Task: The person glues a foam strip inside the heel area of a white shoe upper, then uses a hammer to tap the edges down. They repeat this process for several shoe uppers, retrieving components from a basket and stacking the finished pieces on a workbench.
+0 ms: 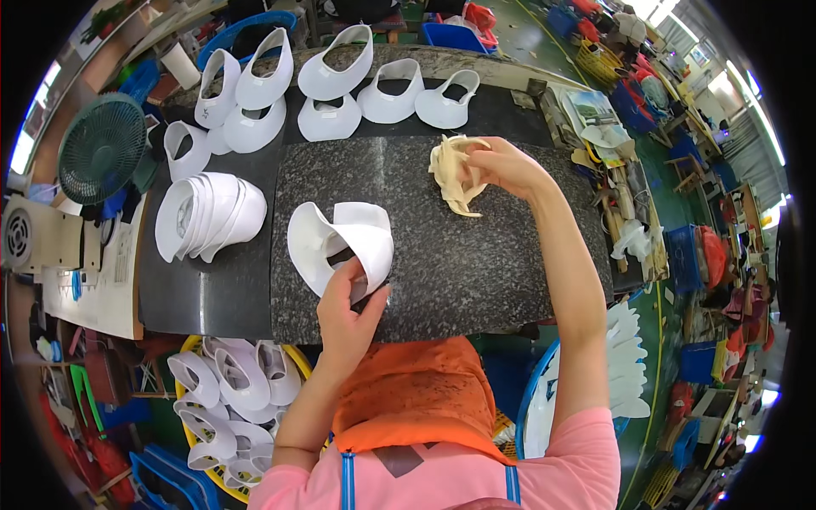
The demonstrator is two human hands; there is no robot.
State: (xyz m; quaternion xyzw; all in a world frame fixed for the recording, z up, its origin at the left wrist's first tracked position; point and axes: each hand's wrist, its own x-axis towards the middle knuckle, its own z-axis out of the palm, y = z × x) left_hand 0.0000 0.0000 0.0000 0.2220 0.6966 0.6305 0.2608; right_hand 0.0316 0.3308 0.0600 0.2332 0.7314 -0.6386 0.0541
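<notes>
Granite slab (476,280) bore a white shoe upper (340,242) pinched by the left hand (348,310); at two o'clock the right hand (501,166) clutched a cream rag (455,174) (loosely bunched, it looked liable to slip).

The white curved shoe piece (340,242) stands on its edge near the front edge of the speckled stone slab (476,272), left of middle, its glossy band curling open upward. The crumpled cream rag (455,174), perhaps cloth, sits bunched toward the slab's back edge, right of middle, well apart from the white piece.

Both hands (348,302) (501,166) closed, gripping.
</notes>
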